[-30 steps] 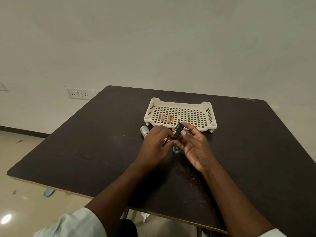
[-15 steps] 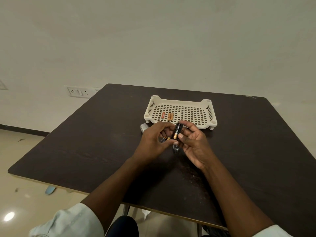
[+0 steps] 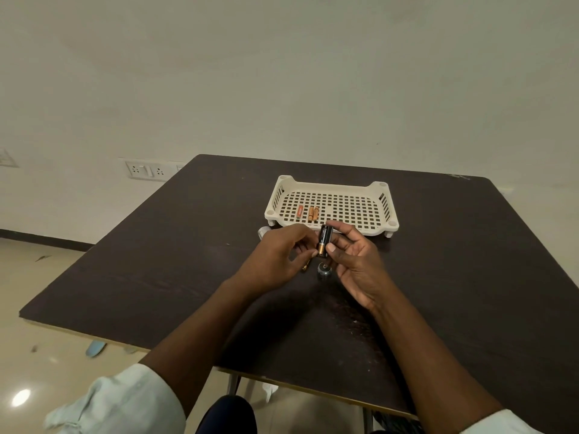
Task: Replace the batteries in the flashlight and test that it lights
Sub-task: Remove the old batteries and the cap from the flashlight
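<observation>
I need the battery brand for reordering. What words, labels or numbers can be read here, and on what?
None is legible.
Black-and-copper battery holder pinched between both hands: faint print, too blurred to read.
Small orange batteries in the cream perforated plastic tray: label marks too small to read.

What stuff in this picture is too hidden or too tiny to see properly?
Head view only:
- Flashlight body: just a silvery end shows; the left hand covers the rest.
- Battery holder: the fingers of both hands cover parts of it, so the slots can't be seen.
- Battery under the left hand: only its tip shows.
- Batteries in the tray: labels too small to read.
- Right hand: the palm's contents beyond the holder are unclear.
</observation>
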